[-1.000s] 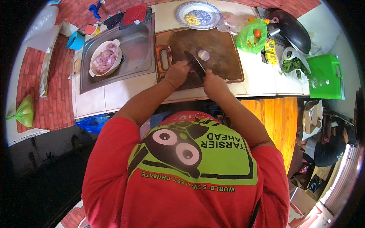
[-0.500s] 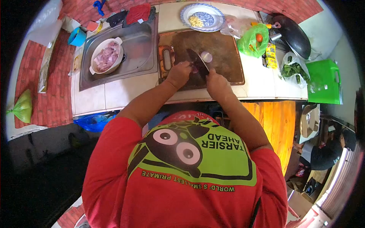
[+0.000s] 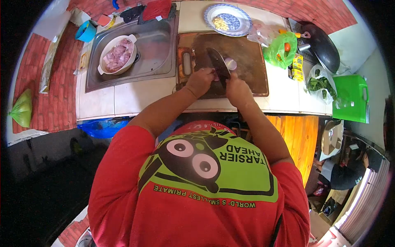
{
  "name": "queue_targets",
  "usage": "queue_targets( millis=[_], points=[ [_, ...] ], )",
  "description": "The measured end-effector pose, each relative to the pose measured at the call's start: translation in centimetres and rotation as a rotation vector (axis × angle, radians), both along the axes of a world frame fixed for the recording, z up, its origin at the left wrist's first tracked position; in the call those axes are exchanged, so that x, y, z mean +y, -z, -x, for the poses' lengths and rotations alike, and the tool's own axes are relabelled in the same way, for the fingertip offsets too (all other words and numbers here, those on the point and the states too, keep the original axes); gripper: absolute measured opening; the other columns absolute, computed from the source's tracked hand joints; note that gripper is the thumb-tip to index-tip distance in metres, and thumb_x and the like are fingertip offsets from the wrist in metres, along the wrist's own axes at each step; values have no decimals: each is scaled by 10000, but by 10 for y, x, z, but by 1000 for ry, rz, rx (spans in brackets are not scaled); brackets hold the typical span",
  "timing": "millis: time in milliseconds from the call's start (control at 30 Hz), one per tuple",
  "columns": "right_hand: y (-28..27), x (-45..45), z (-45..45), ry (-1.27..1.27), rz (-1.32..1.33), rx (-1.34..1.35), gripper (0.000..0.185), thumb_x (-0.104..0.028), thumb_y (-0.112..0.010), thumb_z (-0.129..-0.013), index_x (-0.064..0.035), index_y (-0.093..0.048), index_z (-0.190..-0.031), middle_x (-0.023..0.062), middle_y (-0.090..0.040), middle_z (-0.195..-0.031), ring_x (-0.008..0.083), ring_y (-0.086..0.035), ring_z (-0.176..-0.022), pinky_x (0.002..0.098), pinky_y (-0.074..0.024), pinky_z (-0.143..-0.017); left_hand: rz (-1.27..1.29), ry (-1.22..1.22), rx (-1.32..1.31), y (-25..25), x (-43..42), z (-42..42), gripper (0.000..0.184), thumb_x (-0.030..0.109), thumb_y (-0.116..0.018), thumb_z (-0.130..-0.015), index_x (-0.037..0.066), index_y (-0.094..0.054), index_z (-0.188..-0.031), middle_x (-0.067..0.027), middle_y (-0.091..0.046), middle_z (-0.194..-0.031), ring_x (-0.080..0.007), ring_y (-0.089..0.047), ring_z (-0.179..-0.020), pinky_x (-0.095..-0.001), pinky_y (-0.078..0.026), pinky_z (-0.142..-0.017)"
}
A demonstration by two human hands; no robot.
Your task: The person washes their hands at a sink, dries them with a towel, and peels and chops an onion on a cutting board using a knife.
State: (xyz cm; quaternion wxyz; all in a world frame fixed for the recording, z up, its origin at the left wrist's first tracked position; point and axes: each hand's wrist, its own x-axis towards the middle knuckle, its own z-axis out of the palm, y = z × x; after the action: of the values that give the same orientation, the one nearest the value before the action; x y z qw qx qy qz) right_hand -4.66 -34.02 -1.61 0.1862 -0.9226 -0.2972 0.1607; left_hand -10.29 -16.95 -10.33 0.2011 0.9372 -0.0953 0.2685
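My right hand [image 3: 238, 91] is closed round the handle of a dark-bladed knife [image 3: 218, 61], whose blade points away over the brown cutting board [image 3: 251, 78]. Left of the blade, my left hand [image 3: 200, 81] pinches a small purple onion piece [image 3: 215, 76] against the board. A pale onion half [image 3: 230, 64] lies just right of the blade, partly behind it. Behind the board stands a blue-and-white plate [image 3: 242, 21] with chopped yellowish pieces [image 3: 220, 23] on its left part.
A white dish [image 3: 103, 52] of raw meat sits in the metal sink [image 3: 158, 61] at left. To the right are a green bag [image 3: 277, 53] with a tomato, yellow boxes [image 3: 297, 67], a bag of leaves [image 3: 319, 84], a black wok [image 3: 323, 47] and a green container [image 3: 349, 99].
The view has shifted, so the counter items appear farther right. Both hands keep their grips, and the knife stays beside the onion piece.
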Motion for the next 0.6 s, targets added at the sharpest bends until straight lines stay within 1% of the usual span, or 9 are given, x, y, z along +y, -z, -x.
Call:
queue_targets(
  millis=[133, 200, 333, 400, 433, 500, 533, 600],
  points=[
    [5, 4, -2, 7, 5, -14, 248, -194, -460, -926, 30, -422, -1024, 314, -614, -777, 483, -606, -771, 560, -474, -694, 17, 30, -34, -1, 1, 0, 108, 68, -563, -732, 60, -641, -806, -100, -598, -897, -281, -605, -845, -372, -515, -729],
    [9, 8, -1, -4, 6, -14, 257, -196, -466, -919, 35, -420, -1022, 314, -612, -771, 485, -605, -768, 564, -472, -698, 15, -34, 13, -2, -2, 2, 104, 77, -571, -743, 71, -645, -816, -102, -597, -899, -281, -604, -844, -371, -514, -731],
    [28, 18, -7, 39, 11, 12, 258, -194, -470, -911, 39, -422, -1011, 313, -613, -777, 482, -606, -776, 567, -469, -707, -19, -22, 36, -3, 0, 3, 104, 82, -569, -759, 78, -653, -820, -109, -608, -928, -281, -606, -859, -370, -515, -734],
    [33, 24, -13, 18, -55, 13, 264, -202, -464, -910, 40, -430, -1013, 316, -614, -799, 483, -607, -799, 569, -467, -717, -58, -66, 162, -4, 0, 6, 120, 72, -562, -760, 84, -659, -830, -108, -615, -942, -279, -605, -860, -379, -514, -738],
    [36, 26, -16, 22, -54, 15, 264, -202, -464, -910, 40, -430, -1013, 316, -614, -799, 483, -607, -799, 569, -467, -717, -58, -63, 164, -3, 1, 7, 120, 72, -562, -760, 84, -659, -830, -108, -615, -942, -279, -605, -860, -379, -514, -738],
    [32, 25, -26, -32, -111, 2, 273, -210, -467, -911, 42, -450, -1014, 322, -613, -805, 484, -607, -810, 569, -467, -718, 23, 21, -10, -3, 1, 3, 130, 60, -557, -752, 81, -658, -831, -100, -618, -943, -279, -603, -858, -384, -511, -752],
    [29, 24, -26, -32, -109, -8, 273, -210, -467, -911, 42, -450, -1014, 322, -613, -805, 484, -607, -810, 569, -467, -718, 24, 22, -20, -5, -2, 3, 130, 60, -557, -752, 81, -658, -831, -100, -618, -943, -279, -603, -858, -384, -511, -752],
    [23, 33, -25, -8, -70, -24, 285, -220, -465, -915, 49, -468, -1009, 329, -611, -797, 492, -606, -801, 565, -473, -718, 20, -29, 39, -8, -1, 6, 153, 40, -558, -732, 80, -658, -840, -91, -620, -945, -278, -602, -861, -381, -508, -774]
  ],
)
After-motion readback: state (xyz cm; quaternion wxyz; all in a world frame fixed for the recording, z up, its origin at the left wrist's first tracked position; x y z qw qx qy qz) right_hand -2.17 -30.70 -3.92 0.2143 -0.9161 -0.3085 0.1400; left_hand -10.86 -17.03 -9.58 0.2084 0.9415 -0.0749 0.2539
